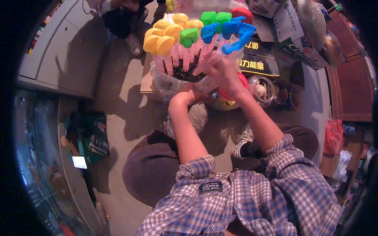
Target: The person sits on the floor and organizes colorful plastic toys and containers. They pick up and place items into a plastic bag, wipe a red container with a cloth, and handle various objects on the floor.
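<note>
Several clear pink plastic tubes with yellow [166,44], green [189,37] and blue [208,33] tops stand in a dark holder with round holes [185,72]. The blue tops are shaped like small hands. My right hand [223,69] is blurred at the holder's right side, its fingers around a pink tube below a tilted blue top [236,44]. At the front edge, my left hand [193,91] is bent over the clear plastic wrapping [168,85] around the holder; its fingers are partly hidden, and their grip cannot be made out.
A jar with a red rim [242,81] and a clear round tub [261,90] stand right of the holder, beside black boxes [260,63]. Another person's dark-clothed leg [118,20] is at upper left. A white cabinet [65,44] stands left; a red bag [333,137] hangs right.
</note>
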`<state>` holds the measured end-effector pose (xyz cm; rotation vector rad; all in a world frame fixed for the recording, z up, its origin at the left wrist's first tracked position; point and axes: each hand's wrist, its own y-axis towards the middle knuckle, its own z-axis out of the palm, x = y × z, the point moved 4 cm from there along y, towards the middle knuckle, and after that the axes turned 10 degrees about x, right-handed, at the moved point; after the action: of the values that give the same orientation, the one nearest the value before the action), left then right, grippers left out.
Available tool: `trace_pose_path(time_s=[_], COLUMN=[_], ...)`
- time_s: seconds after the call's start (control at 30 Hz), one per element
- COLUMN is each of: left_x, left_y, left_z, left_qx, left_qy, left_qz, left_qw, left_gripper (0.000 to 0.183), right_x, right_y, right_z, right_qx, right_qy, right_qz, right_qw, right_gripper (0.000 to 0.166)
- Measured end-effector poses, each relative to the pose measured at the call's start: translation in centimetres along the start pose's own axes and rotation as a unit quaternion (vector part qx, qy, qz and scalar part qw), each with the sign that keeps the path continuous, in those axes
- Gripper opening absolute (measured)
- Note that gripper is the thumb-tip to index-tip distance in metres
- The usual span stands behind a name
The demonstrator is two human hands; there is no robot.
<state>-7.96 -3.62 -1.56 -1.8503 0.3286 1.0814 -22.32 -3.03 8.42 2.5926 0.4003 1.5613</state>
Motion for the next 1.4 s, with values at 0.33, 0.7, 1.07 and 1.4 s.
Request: trace_pose_path(time_s=[0.33, 0.7, 1.07, 1.4], left_x=[0.1, 1.7, 2.2, -0.9], left_y=[-4.5, -4.9, -3.5, -5.1], left_z=[-2.3, -2.7, -3.0, -3.0], left_qx=[-0.125, -0.147, -0.185, -0.152], left_qy=[-0.035, -0.090, 0.042, 0.086], left_qz=[-0.050, -0.023, -0.052, -0.054], left_qw=[0.990, 0.985, 0.980, 0.983], left_gripper=[0.063, 0.059, 0.045, 0.046], right_x=[-0.9, -0.5, -0.2, 0.2], right_y=[1.2, 3.4, 3.4, 2.7], right_z=[4.4, 8.1, 9.9, 8.8], right_qx=[0.007, 0.080, 0.117, 0.068], right_qy=[0.047, -0.119, -0.178, -0.152], right_qz=[0.001, -0.046, -0.001, -0.020], right_qw=[0.999, 0.989, 0.977, 0.986], right_gripper=[0.013, 0.019, 0.021, 0.027])
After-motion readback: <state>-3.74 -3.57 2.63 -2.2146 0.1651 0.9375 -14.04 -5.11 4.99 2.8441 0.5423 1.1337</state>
